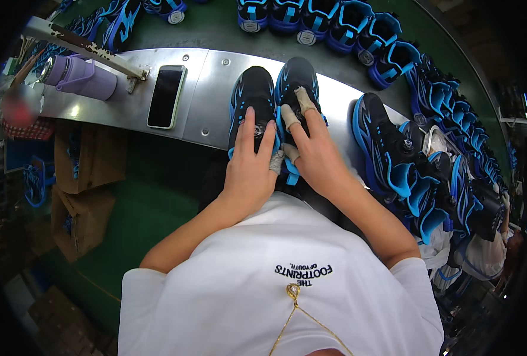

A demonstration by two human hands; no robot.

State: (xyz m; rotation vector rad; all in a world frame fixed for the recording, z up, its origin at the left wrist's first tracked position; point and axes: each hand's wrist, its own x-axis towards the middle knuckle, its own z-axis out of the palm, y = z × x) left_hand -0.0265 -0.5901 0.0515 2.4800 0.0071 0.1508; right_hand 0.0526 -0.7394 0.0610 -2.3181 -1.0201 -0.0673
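Observation:
A pair of black sneakers with blue trim stands side by side on the metal rim, toes pointing away from me. On top of the left sneaker [255, 86] rests my left hand [251, 163], fingers stretched out over the lacing area and thumb wrapped in tape near the inner side. My right hand [314, 145] lies over the right sneaker [297, 72], its fingers spread, several of them covered with beige wraps. Both thumbs are close together between the shoes' collars. My palms hide part of the heel ends.
The curved metal rim [201, 113] edges a green conveyor [210, 29]. On it lie a phone [167, 98] and a lilac bottle [85, 78] by a chipped metal bar [82, 44]. More sneakers [382, 139] pile up at right and line the conveyor. Cardboard boxes [88, 160] stand at left.

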